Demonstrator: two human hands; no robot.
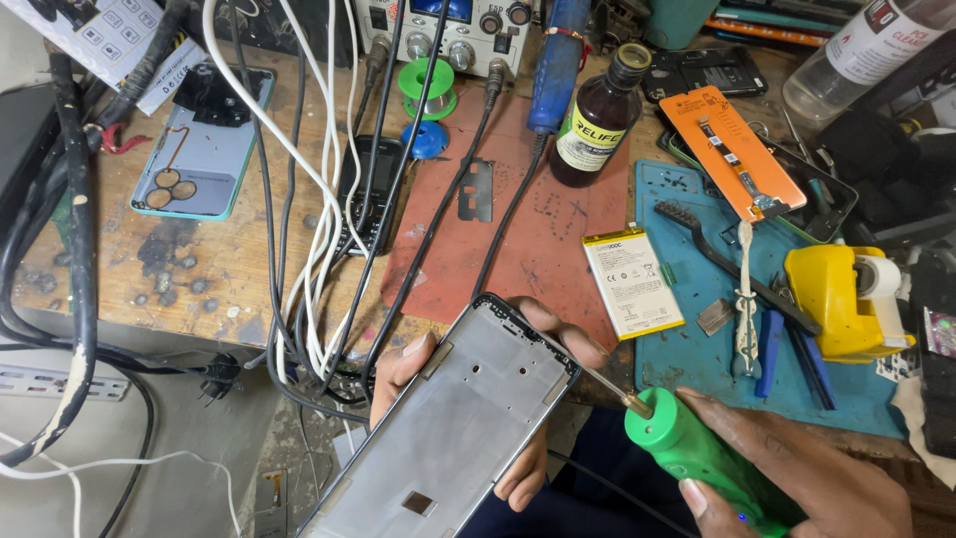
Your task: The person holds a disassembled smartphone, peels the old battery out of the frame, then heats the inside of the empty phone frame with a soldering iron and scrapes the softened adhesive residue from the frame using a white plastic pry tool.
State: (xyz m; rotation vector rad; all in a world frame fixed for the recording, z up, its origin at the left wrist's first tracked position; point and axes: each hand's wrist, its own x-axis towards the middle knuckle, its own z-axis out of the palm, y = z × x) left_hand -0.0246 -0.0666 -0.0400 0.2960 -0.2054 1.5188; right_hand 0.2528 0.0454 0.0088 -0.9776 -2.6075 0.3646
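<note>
Near the bottom middle, the phone frame (453,423) sits tilted in the left hand (478,399), its bare silver inner side facing up, one corner pointing far and right toward the bench edge. The left hand cups it from beneath, fingers wrapped around both long edges, thumb tip showing on the left edge and fingertips curling up along the right. Just to the right, the right hand (807,478) is closed around a green electric screwdriver (697,453), and its thin metal tip reaches in toward the frame's far right corner; whether the bit actually touches the frame is hard to tell. The right hand comes in from the lower right, knuckles up, wrist cut off by the picture's edge. The frame's near end runs out of the picture too, and most of the left palm is hidden under it. Farther back on the bench lie a flat battery (631,282) on the edge of a red mat (538,224), a brown bottle (597,120) beyond it, and a blue mat (697,339) at right carrying a black brush (717,254) and a yellow tape dispenser (841,299).
</note>
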